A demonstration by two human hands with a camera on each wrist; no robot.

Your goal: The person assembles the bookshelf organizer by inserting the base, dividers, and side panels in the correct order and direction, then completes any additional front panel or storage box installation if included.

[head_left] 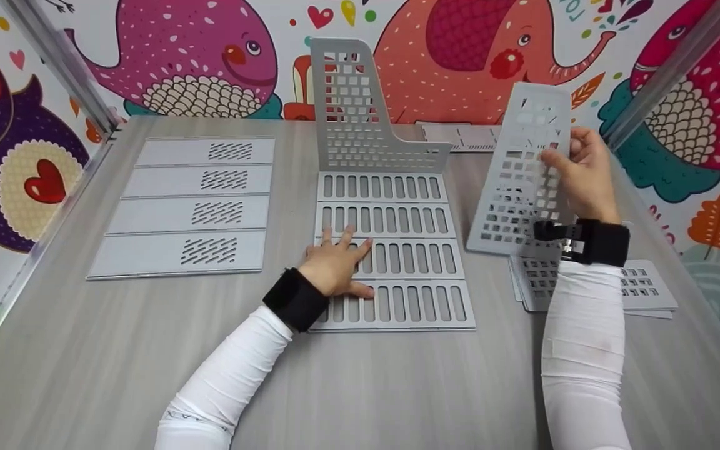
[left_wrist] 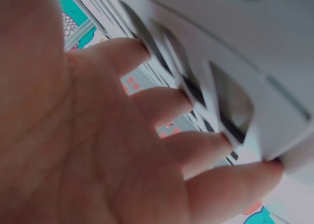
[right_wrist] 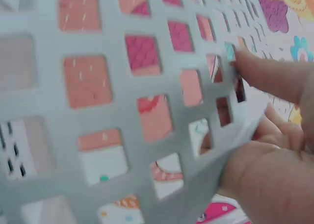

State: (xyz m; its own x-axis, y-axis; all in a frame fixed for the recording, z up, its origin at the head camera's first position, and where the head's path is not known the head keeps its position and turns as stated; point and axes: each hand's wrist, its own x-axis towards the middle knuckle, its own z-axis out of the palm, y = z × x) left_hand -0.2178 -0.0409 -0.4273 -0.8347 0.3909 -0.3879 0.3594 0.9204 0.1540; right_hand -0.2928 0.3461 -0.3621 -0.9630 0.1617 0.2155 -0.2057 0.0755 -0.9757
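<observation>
Perforated panel (head_left: 518,170) R of slotted panels (head_left: 407,238), long axis steep, top tilted R — lies L of R hand (head_left: 588,178) (nearer), fingers pinching its R edge; L hand (head_left: 333,267) w/ fingers spread, on slotted panels.

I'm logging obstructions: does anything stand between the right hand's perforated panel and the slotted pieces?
Nothing visible does: in the head view, only tabletop separates the perforated panel in the right hand from the slotted pieces. The left hand rests on their near left part, covering some slots.
</observation>
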